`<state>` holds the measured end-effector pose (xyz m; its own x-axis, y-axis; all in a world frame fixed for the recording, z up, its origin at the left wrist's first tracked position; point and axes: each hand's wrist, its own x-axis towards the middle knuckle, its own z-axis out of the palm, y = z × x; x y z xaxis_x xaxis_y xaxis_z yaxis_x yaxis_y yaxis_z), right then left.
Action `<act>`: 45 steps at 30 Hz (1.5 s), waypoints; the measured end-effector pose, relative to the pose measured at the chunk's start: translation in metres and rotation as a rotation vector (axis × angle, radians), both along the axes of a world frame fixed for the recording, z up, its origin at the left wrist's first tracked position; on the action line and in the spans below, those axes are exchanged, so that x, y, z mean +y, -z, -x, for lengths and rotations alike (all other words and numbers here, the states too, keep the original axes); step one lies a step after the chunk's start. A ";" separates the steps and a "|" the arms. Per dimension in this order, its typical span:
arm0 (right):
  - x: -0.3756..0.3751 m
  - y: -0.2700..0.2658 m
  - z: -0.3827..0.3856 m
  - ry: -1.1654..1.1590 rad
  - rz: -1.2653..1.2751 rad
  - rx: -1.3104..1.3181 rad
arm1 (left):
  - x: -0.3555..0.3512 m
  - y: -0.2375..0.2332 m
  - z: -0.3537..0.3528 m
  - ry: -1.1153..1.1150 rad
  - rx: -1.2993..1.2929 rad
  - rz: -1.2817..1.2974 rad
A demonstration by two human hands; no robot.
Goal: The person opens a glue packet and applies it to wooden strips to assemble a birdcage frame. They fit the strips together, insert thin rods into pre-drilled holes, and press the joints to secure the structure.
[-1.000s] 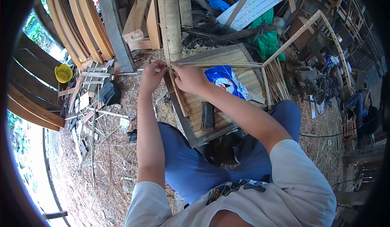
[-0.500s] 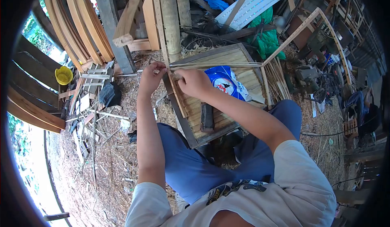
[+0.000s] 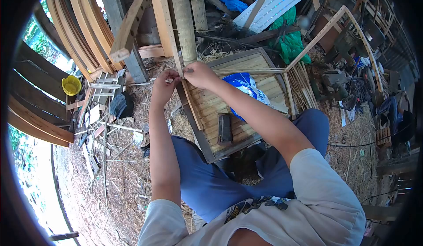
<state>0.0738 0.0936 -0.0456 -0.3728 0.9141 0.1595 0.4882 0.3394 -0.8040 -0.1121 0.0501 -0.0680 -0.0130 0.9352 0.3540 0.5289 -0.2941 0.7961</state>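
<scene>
A framed panel of bamboo slats [image 3: 229, 100] lies tilted on the straw-covered ground in front of my knees. My left hand [image 3: 165, 85] and my right hand [image 3: 199, 74] meet at its top left corner, both pinching the end of a thin bamboo strip [image 3: 246, 71] that runs right across the panel's upper part. A flat wooden batten [image 3: 192, 105] lies along the panel's left side just below my hands. A dark rectangular block [image 3: 224, 128] rests on the slats lower down. A blue and white plastic bag [image 3: 246, 91] lies partly under my right forearm.
Curved wooden planks [image 3: 88, 34] and a bamboo post [image 3: 184, 21] stand behind the panel. A yellow bowl [image 3: 71, 85] sits at the left among wood scraps. Loose bamboo strips [image 3: 304, 87] lie right of the panel, with tools and green netting [image 3: 291, 43] beyond.
My right hand has slid left and up along the strip, closing against my left hand at the panel's corner. The view has shifted slightly.
</scene>
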 end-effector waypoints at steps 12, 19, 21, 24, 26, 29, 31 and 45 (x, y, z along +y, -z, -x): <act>-0.048 0.005 -0.010 0.058 -0.194 -0.017 | 0.005 0.009 0.008 0.024 -0.008 -0.046; -0.063 -0.011 -0.022 0.010 -0.139 -0.189 | 0.002 0.007 0.005 0.008 -0.014 -0.033; -0.055 0.004 -0.021 0.015 -0.094 -0.040 | 0.002 0.006 0.005 0.003 -0.021 -0.025; -0.042 0.025 -0.017 0.007 0.231 0.319 | 0.001 0.004 0.003 0.003 -0.037 -0.018; -0.040 0.007 -0.018 -0.038 0.757 0.549 | 0.001 0.005 0.004 0.017 -0.066 -0.015; -0.038 -0.001 -0.014 -0.008 1.065 0.787 | 0.000 0.002 0.010 -0.012 -0.060 -0.027; -0.033 0.006 -0.012 -0.045 1.152 0.939 | 0.002 0.004 0.017 -0.031 -0.031 -0.068; -0.045 0.017 0.007 0.078 1.147 1.022 | 0.003 0.006 0.014 0.005 -0.029 -0.100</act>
<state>0.0666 0.0487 -0.0623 -0.4923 0.7317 -0.4714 -0.4304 -0.6754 -0.5988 -0.1265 0.0526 -0.0744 -0.0200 0.8952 0.4451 0.5044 -0.3754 0.7776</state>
